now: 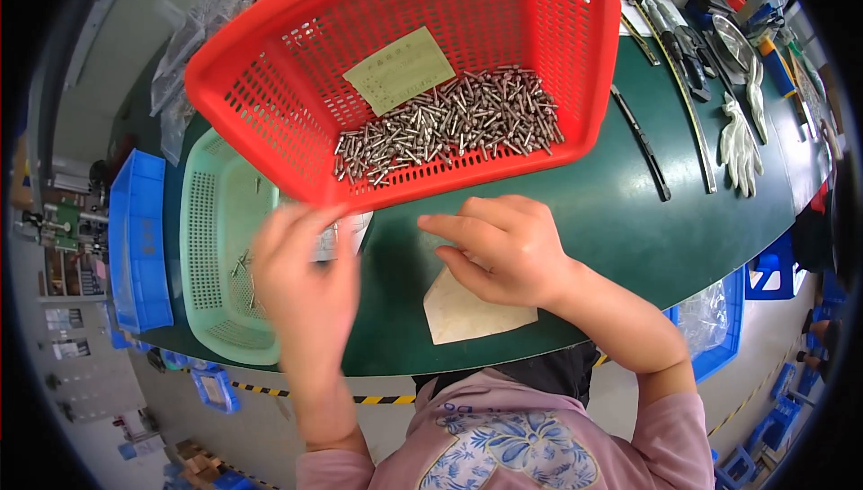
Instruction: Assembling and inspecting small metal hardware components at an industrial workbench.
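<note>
A large red perforated basket (387,186) stands tilted toward me, holding a heap of small metal pins (449,121) and a yellowish paper slip (400,70). Below its front edge my right hand (503,247) hovers over the table, index finger stretched left and thumb held apart from it. No object shows between them. My left hand (310,265), smeared by motion, is over the right side of a pale green basket (200,220). A few metal pins (241,265) lie in that basket. A cream-coloured flat sheet (476,312) lies below my right hand.
A blue bin (139,243) stands left of the green basket. On the right of the green table (575,211) lie a black pen-like tool (640,141), a steel ruler (692,121) and white gloves (740,148). Clear plastic bags (193,40) hang behind the red basket.
</note>
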A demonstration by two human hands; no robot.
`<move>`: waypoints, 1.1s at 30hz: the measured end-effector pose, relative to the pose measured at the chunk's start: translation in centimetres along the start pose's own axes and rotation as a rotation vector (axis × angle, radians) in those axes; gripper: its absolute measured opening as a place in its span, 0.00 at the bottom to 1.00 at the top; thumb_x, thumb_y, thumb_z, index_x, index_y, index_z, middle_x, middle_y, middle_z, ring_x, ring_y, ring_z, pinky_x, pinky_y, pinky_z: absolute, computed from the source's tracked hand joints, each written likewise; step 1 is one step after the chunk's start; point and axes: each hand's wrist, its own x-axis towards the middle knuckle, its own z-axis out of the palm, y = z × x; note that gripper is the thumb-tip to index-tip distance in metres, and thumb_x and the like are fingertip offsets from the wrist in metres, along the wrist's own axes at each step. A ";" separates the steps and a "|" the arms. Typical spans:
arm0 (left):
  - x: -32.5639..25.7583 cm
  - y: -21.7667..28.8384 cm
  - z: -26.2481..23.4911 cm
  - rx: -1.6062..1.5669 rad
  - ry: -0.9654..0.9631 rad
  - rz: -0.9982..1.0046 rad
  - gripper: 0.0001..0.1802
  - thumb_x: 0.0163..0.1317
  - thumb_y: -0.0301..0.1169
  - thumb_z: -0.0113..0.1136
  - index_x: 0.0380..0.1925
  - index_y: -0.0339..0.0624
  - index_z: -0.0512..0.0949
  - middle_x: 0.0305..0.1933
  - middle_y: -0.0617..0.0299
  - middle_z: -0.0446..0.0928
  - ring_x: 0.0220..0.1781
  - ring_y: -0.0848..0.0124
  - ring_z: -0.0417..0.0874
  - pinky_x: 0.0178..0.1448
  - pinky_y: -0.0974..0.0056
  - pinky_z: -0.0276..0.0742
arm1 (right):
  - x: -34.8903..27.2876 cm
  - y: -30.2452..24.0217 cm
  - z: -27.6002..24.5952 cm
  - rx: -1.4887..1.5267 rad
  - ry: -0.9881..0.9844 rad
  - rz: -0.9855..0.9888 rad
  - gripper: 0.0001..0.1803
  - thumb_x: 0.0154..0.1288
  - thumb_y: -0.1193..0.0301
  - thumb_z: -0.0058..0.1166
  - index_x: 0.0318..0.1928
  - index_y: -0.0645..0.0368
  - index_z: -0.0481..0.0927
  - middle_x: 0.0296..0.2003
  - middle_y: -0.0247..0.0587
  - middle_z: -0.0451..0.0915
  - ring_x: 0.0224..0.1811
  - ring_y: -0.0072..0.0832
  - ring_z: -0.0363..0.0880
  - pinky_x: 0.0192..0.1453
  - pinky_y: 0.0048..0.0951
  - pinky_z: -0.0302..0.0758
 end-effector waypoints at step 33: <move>7.7 -3.1 9.9 -0.077 -0.343 -0.076 0.08 0.44 0.30 0.64 0.21 0.36 0.77 0.22 0.52 0.78 0.27 0.56 0.81 0.35 0.57 0.76 | 0.0 0.5 2.0 0.002 0.137 -0.046 0.14 0.47 0.72 0.58 0.38 0.55 0.80 0.23 0.36 0.71 0.23 0.37 0.74 0.26 0.36 0.72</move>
